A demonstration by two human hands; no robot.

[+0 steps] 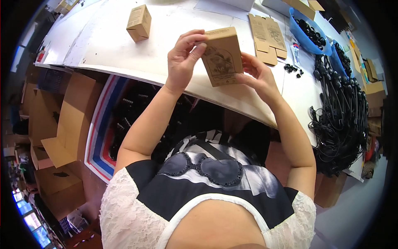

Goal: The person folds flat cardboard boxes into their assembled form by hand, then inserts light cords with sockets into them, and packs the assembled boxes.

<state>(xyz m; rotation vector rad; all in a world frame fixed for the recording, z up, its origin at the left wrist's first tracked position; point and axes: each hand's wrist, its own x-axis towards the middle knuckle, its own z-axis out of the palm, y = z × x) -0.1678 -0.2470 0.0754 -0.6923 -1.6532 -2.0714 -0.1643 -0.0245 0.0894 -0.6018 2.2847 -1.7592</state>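
So both hands are up over the near edge of the white worktable (124, 45), sharing one small brown cardboard carton (222, 56) with a dark oval printed picture on its front face. The left hand (184, 58) is closed on it, thumb pressed on the front near the top left corner and the fingers curled over the top edge. The right hand (257, 74) cups the carton's right side from behind, fingers half open and touching the edge. The carton is held upright, tilted a little, lifted off the table.

Below the left hand, under the table edge, there's a red, white and blue striped woven sack (99, 128) with dark stuff inside, and left of that a few open plain brown shipping boxes (68, 120) on the floor.

Right of the right hand sits a big tangled heap of black cords (344, 120), running along the table's right side. Just past the right hand's fingertips, a few loose small black parts (292, 68) lie on the white top.

Beyond the carton, a stack of flat unfolded brown carton blanks (267, 35) with printed panels. Farther right of those, a blue plastic tub (309, 31) full of black pieces. Up and left of the left hand, well apart, a second closed brown carton (139, 23) stands alone.
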